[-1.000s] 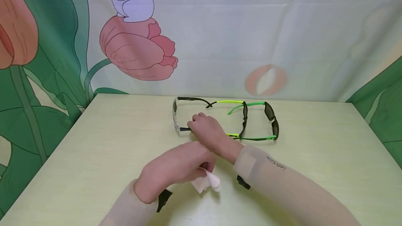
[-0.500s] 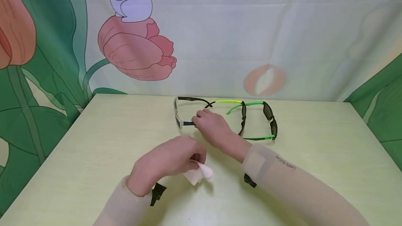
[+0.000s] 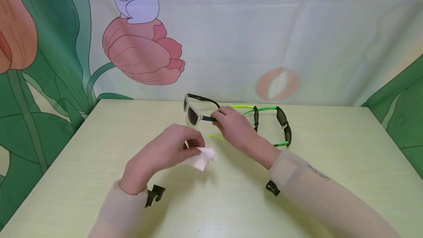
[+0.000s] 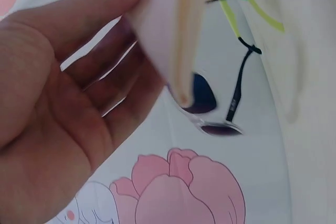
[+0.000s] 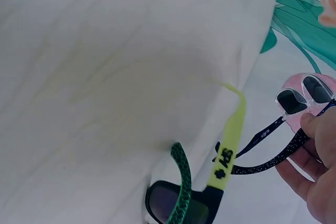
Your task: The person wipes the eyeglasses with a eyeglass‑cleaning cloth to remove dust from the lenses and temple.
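Note:
Clear-framed sunglasses [image 3: 193, 116] with dark temples are tilted up off the table, one temple pinched by my right hand [image 3: 236, 126]; the right wrist view shows that hand [image 5: 320, 174] gripping the dark speckled temple [image 5: 283, 153]. To its left my left hand [image 3: 165, 148] pinches a pale pink cloth [image 3: 202, 158] above the table. In the left wrist view the cloth [image 4: 168, 30] hangs between thumb and fingers of the hand [image 4: 63, 93], partly covering a lens of the clear-framed pair [image 4: 205, 95].
Black sunglasses with yellow temples [image 3: 256, 116] lie behind my right hand, partly hidden by it. Beside them, to the right, rest black sunglasses with green temples [image 3: 284, 126]. A curtain printed with flowers [image 3: 142, 52] stands behind the table [image 3: 82, 150].
My right hand has lifted the clear-framed sunglasses by the temple and turned their lenses toward the front. My left hand has moved up and leftward with the cloth, uncovering more table.

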Demonstrator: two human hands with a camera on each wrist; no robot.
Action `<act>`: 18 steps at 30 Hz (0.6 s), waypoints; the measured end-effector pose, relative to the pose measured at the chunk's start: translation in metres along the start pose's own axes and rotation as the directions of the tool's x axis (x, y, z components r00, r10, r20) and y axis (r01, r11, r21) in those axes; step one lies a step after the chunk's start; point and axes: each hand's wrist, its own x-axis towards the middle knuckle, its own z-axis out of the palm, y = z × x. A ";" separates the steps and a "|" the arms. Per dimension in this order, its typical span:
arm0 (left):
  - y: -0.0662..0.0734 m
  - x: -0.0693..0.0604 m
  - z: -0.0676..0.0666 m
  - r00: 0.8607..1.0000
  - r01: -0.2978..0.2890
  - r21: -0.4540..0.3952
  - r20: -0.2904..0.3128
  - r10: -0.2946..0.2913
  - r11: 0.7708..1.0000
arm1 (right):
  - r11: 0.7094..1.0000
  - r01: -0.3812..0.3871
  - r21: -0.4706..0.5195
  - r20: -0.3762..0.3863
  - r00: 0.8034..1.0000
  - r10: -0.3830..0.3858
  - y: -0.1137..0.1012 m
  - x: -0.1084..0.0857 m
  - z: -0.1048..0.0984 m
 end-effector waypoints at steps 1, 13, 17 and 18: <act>-0.001 0.000 -0.001 0.999 0.011 -0.005 -0.032 -0.011 1.000 | 1.000 0.002 0.011 -0.013 1.000 -0.002 0.001 -0.001 -0.002; -0.006 -0.003 -0.013 0.870 0.070 -0.004 -0.489 -0.063 0.998 | 0.984 0.038 0.176 -0.208 0.978 -0.001 0.009 -0.011 -0.029; -0.005 -0.002 -0.013 0.773 0.068 0.007 -0.633 -0.048 0.998 | 0.976 0.047 0.212 -0.257 0.966 0.009 0.013 -0.016 -0.038; -0.004 -0.002 -0.013 0.753 0.068 0.006 -0.657 -0.047 0.998 | 0.975 0.051 0.215 -0.271 0.962 0.010 0.013 -0.018 -0.040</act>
